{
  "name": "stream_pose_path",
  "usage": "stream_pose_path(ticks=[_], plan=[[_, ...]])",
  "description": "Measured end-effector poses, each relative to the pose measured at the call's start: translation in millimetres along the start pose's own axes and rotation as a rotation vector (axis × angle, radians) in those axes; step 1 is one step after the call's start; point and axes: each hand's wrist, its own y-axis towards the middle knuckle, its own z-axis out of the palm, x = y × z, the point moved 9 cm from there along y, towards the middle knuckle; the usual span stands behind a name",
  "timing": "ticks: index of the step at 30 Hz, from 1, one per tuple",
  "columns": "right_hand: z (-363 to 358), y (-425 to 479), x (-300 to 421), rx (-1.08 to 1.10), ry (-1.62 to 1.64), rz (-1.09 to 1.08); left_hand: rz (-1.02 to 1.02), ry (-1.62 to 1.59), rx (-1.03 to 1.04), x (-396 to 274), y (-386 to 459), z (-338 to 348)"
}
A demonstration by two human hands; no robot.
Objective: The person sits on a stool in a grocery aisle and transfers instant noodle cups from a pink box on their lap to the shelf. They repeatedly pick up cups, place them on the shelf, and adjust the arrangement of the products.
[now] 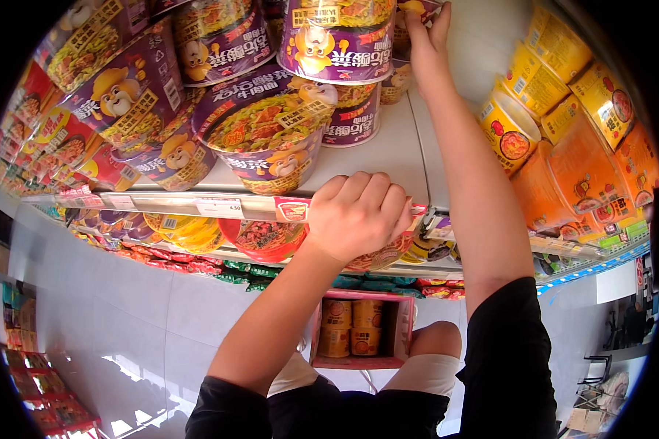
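Note:
My left hand (359, 211) is curled over the front edge of the shelf (159, 202), on its price rail, fingers folded. My right hand (431, 46) reaches to the back of the shelf, its thumb and fingers around a purple instant noodle tub (409, 44) that is cut off by the top of the view. Under it stands another purple tub (396, 85). Nearer me, a purple noodle tub (263, 131) tilts forward, its lid towards me. More purple tubs (338, 41) are stacked behind it and on the left.
Yellow noodle tubs (508, 131) and orange noodle tubs (582, 164) are stacked on the right. A lower shelf holds a red noodle bowl (261, 238) and bagged noodles (192, 266). Between my knees, an open pink carton (359, 362) holds several yellow tubs (338, 341).

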Motion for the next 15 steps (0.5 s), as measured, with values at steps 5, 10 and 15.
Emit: stream_pose_path(ticks=[5,10,15], plan=[[-25.7,0.0,-20.7,-0.069,-0.166,0.132,-0.007,-0.017,-0.007,-0.6,2.7,-3.4],[-19.9,-44.2,99.7,-0.104,-0.284,-0.207,-0.03,-0.018,-0.064,1.7,3.9,-9.0],[82.4,-153.7,196.2,0.608,-0.724,-0.759,-0.115,-0.066,0.096,5.0,-0.5,-5.7]])
